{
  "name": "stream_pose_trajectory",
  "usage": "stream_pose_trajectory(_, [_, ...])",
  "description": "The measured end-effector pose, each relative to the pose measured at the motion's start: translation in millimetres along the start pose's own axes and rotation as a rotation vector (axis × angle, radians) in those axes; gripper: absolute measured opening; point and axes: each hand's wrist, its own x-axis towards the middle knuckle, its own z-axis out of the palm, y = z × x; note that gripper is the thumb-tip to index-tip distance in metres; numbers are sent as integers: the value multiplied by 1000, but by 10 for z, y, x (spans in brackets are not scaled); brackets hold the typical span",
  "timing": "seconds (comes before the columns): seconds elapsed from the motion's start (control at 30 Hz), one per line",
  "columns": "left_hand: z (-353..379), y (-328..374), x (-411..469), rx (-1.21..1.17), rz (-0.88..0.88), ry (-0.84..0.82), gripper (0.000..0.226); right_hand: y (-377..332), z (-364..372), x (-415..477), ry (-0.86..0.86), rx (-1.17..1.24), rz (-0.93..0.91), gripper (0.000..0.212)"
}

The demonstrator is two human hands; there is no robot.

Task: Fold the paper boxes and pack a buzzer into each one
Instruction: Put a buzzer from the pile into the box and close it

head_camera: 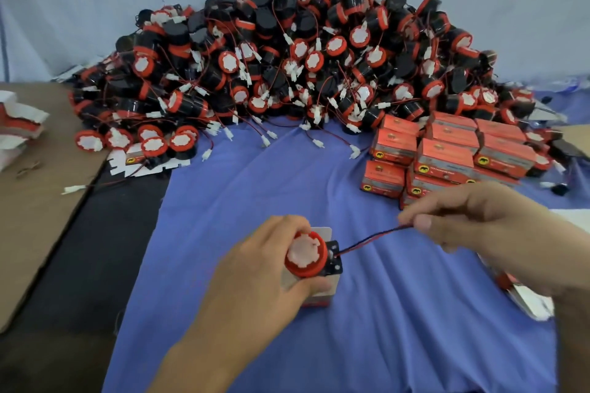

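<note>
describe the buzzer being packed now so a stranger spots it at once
Look at the blue cloth in front of the big buzzer pile. There the left hand grips one buzzer in an open box. Only its wire is pinched by the right hand.

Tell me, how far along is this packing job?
Done: a stack of closed orange boxes on the right. In hand: the left hand holds a buzzer at an open box while the right hand pinches its wire. Remaining: a huge pile of loose buzzers, plus unfolded box blanks far left.

red-capped buzzer (306, 258) upright in open paper box (319, 292) — wire (370, 238) outstretched rightward
</note>
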Motion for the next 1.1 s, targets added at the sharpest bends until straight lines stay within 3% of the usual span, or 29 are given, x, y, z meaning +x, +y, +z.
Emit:
stream_pose_trajectory(0.13, [137,-141,-19,149,49,32,43,-71,318,58,132,266,-9,10])
stream_pose_trajectory(0.2, [184,-208,-32,233,79,57,45,-101,548,94,164,288,-19,14])
stream_pose_trajectory(0.4, [345,-332,-140,442,204,89,34,-11,1093,264,209,45,12,17])
stream_pose_trajectory(0.57, [527,-401,-293,515,161,31,35,107,1332,300,222,-157,74,20])
stream_pose_trajectory(0.7, [582,-447,-360,462,92,48,35,82,1481,328,206,-242,45,18])
stream_pose_trajectory(0.83, [600,-440,-374,355,121,133,23,72,1667,372,165,-445,-40,10])
stream_pose_trajectory(0.93, [618,-451,-386,268,138,171,19,89,1830,380,164,-446,-78,13])
stream_pose_trajectory(1.1, [722,-592,-464,67,36,130,18,172,1927,406,41,-585,-43,10])
